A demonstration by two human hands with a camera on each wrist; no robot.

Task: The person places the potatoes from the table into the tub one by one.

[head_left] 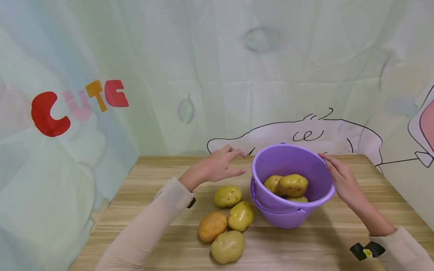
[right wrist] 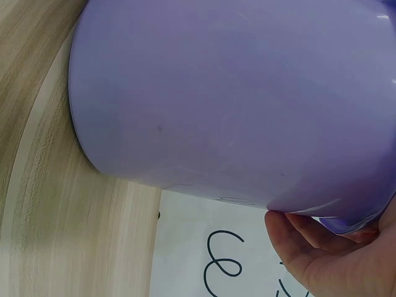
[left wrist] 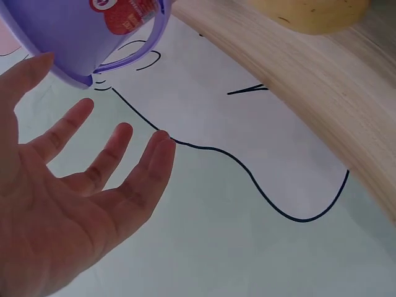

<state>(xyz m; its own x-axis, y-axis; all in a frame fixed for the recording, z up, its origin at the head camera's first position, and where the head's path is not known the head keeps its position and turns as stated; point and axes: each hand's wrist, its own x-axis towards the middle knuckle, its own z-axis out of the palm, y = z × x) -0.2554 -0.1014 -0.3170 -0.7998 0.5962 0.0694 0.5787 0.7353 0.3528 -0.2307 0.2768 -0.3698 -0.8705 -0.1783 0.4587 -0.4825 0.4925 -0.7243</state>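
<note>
A purple bucket (head_left: 288, 214) stands on the table with several yellow potatoes (head_left: 293, 185) inside. My right hand (head_left: 344, 182) grips the bucket's rim at its right side; in the right wrist view its fingers (right wrist: 288, 244) lie against the outer wall just under the rim. To the bucket's left, my left hand (head_left: 217, 165) hovers above the table with fingers spread and nothing in them. Its palm and loosely bent fingers show in the left wrist view, near the bucket (left wrist: 68, 31). Below that hand lie a yellow potato (head_left: 228, 196) and several others, one browner potato (head_left: 212, 226) among them.
The wooden table (head_left: 162, 241) ends at a printed curtain (head_left: 217, 75) behind the bucket. More of the curtain hangs at the left side with coloured letters. The bucket's purple handle (left wrist: 139, 55) hangs at its side in the left wrist view.
</note>
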